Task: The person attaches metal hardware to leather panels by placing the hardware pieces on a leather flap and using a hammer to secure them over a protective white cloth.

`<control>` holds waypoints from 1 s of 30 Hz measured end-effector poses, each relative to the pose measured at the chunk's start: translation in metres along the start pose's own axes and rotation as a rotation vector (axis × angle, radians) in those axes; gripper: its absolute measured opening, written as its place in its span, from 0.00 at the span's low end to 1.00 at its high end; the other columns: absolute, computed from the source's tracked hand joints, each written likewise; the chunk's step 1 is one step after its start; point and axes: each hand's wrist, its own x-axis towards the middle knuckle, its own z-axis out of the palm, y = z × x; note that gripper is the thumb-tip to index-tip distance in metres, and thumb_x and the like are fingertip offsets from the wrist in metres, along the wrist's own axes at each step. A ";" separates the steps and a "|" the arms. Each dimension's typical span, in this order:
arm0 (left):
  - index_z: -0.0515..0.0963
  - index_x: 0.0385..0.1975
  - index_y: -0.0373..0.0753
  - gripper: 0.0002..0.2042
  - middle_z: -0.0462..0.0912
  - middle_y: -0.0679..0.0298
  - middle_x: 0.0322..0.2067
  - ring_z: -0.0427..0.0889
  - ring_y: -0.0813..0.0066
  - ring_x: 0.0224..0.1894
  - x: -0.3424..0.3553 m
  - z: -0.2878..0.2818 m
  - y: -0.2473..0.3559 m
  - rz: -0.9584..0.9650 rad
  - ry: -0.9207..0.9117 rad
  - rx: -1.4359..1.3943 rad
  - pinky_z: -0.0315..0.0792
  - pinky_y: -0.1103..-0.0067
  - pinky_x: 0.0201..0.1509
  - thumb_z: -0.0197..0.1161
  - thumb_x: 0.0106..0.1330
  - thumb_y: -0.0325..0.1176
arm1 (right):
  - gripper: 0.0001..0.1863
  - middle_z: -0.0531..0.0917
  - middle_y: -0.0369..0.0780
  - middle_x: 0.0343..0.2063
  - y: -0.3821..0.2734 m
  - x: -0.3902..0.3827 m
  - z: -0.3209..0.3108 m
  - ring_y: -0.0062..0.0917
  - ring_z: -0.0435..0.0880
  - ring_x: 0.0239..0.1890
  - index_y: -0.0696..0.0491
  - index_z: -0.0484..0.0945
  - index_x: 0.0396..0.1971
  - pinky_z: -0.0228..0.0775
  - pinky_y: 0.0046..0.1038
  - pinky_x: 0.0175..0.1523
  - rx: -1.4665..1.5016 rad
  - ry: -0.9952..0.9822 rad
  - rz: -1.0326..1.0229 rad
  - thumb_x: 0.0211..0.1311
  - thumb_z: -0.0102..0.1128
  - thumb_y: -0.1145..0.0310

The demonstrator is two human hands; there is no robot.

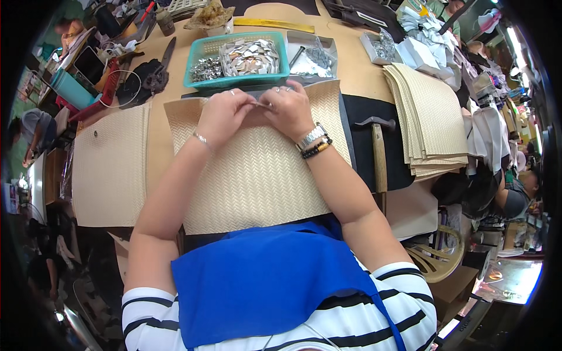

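A cream sheet with a woven herringbone texture (252, 181) lies in front of me, its far edge close to a teal basket. Over that far edge, my left hand (225, 113) and my right hand (288, 110) meet with thumbs and fingers pinched together. Something small and dark shows between the fingertips, too small and covered to name. Under the fingers, a brownish patch appears at the sheet's edge. Beyond the hands, the teal basket (195, 54) holds small metal fittings (208, 69) and a heap of small pale pieces (250, 57).
A hammer (379, 152) lies on a black mat to the right, beside stacked cream sheets (427, 120). Another cream sheet (111, 167) with a small round metal piece rests at left. A white box (312, 55) with a dark punch-like rod adjoins the basket. Other people are around.
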 end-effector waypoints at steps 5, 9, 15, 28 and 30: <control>0.88 0.38 0.44 0.07 0.87 0.64 0.38 0.86 0.61 0.40 -0.065 -0.012 0.046 0.208 0.076 0.160 0.78 0.67 0.43 0.71 0.61 0.29 | 0.03 0.85 0.34 0.30 -0.046 -0.034 -0.052 0.29 0.86 0.36 0.45 0.80 0.29 0.74 0.35 0.43 -0.040 -0.210 -0.076 0.55 0.66 0.66; 0.88 0.41 0.44 0.07 0.88 0.64 0.40 0.87 0.60 0.42 -0.112 0.004 0.059 0.070 -0.045 0.060 0.80 0.67 0.44 0.72 0.64 0.32 | 0.08 0.86 0.35 0.35 -0.078 -0.083 -0.056 0.31 0.85 0.39 0.48 0.83 0.32 0.75 0.35 0.45 0.079 -0.280 0.023 0.62 0.69 0.61; 0.89 0.38 0.42 0.07 0.87 0.63 0.34 0.87 0.63 0.37 -0.101 0.011 0.056 -0.048 -0.011 -0.079 0.80 0.70 0.41 0.74 0.64 0.35 | 0.11 0.89 0.37 0.40 -0.078 -0.102 -0.063 0.33 0.85 0.44 0.51 0.88 0.40 0.76 0.37 0.52 0.242 -0.271 0.136 0.61 0.74 0.63; 0.88 0.30 0.47 0.05 0.85 0.66 0.28 0.85 0.66 0.32 -0.093 0.027 0.043 -0.090 0.014 -0.185 0.78 0.70 0.36 0.75 0.63 0.38 | 0.10 0.90 0.42 0.35 0.025 0.055 -0.040 0.37 0.89 0.38 0.48 0.90 0.41 0.80 0.37 0.44 0.174 -0.186 0.169 0.65 0.71 0.61; 0.88 0.29 0.48 0.05 0.85 0.66 0.29 0.85 0.63 0.34 -0.093 0.024 0.045 -0.117 -0.005 -0.197 0.79 0.67 0.37 0.74 0.63 0.39 | 0.10 0.90 0.43 0.36 0.035 0.088 -0.014 0.38 0.90 0.39 0.46 0.90 0.42 0.81 0.38 0.45 0.108 -0.234 0.136 0.66 0.69 0.60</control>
